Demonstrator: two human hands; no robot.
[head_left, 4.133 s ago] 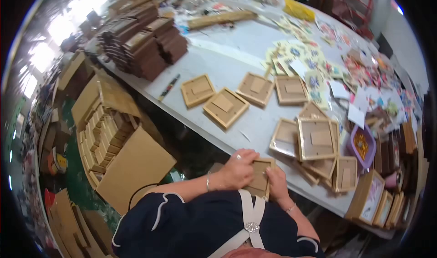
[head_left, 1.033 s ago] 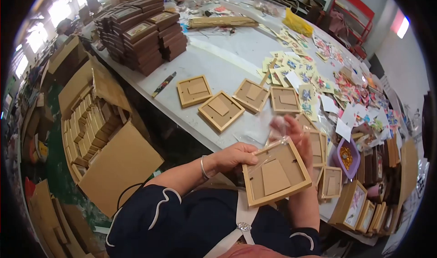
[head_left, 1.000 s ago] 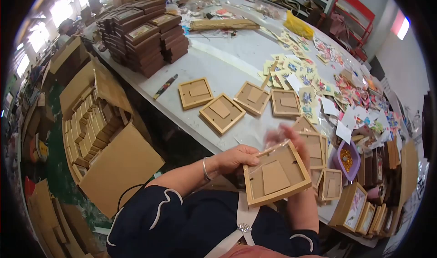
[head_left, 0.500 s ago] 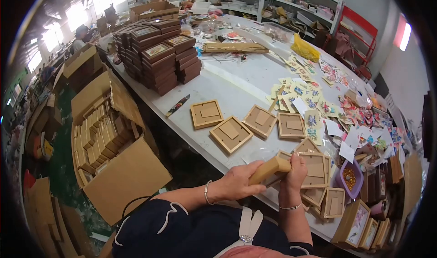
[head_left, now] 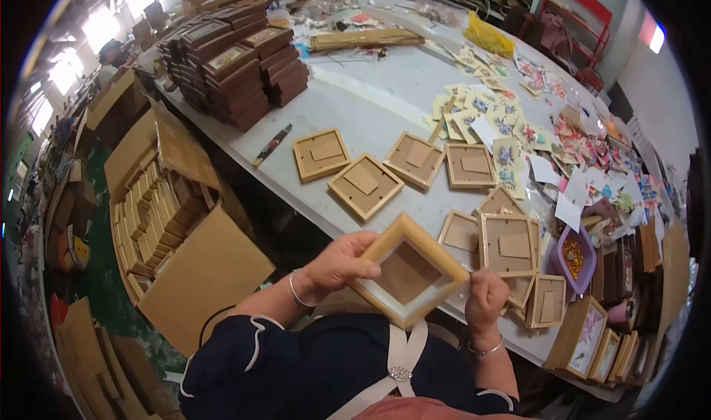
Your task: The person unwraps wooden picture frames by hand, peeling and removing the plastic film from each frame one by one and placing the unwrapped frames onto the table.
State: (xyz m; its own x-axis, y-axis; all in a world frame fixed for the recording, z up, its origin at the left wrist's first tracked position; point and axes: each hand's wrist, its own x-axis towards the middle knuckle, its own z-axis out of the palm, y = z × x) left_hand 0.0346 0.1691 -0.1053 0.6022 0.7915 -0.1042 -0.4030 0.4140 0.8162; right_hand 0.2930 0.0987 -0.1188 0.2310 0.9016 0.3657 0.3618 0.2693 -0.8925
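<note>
My left hand grips the left corner of a light wooden picture frame, thumb on the front rim. The frame is tilted like a diamond, its front towards me; a pale inner border and brown backing show inside it. My right hand is closed in a fist beside the frame's right corner; whether it touches the corner or hides something small I cannot tell. Beyond my hands, several wooden frames lie back side up, among them one square frame. Just right of my right hand, more frames lie overlapped.
Brown frames stand stacked at the table's far left, near a cutter knife. An open carton full of frames stands at left. Picture cards and a purple bowl of small golden pieces lie at right.
The frame has turned from edge-on to front facing me, my left hand still on it. My right hand has moved down off its upper part to beside the right corner. The view has shifted.
</note>
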